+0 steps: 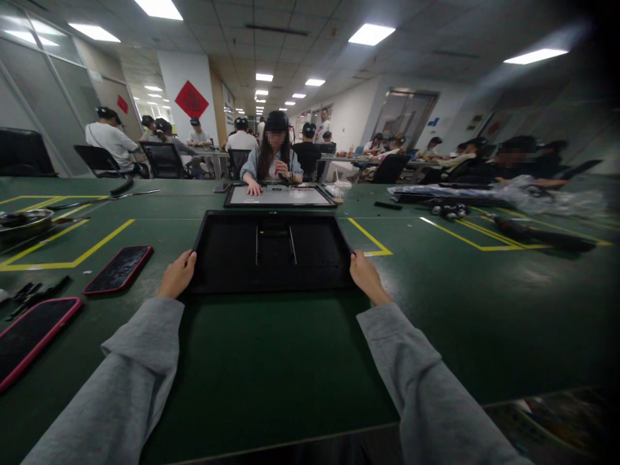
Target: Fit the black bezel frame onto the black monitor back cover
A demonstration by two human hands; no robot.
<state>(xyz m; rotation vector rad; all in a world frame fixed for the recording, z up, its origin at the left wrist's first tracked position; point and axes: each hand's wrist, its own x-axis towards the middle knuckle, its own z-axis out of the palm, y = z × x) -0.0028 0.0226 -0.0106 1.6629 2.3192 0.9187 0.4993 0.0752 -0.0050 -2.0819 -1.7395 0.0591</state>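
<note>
A wide black monitor back cover (232,258), shallow with a raised rim, is in front of me on the green table, its hollow inside facing me. Two thin metal strips (292,245) stand out near its middle. My left hand (179,272) grips the cover's left edge, thumb uppermost. On the opposite edge, my right hand (367,276) is closed in the same way. The fingers beneath the rim are hidden on both sides. Whether the near edge rests on the table or hangs just above it, I cannot tell.
Across the table (271,374), a co-worker bends over a framed grey panel (281,196). Two red-edged phones (119,270) lie left, near a metal bowl (26,223). A lidded cup (339,190), plastic wrap (547,194) and a black tool (542,234) are to the right.
</note>
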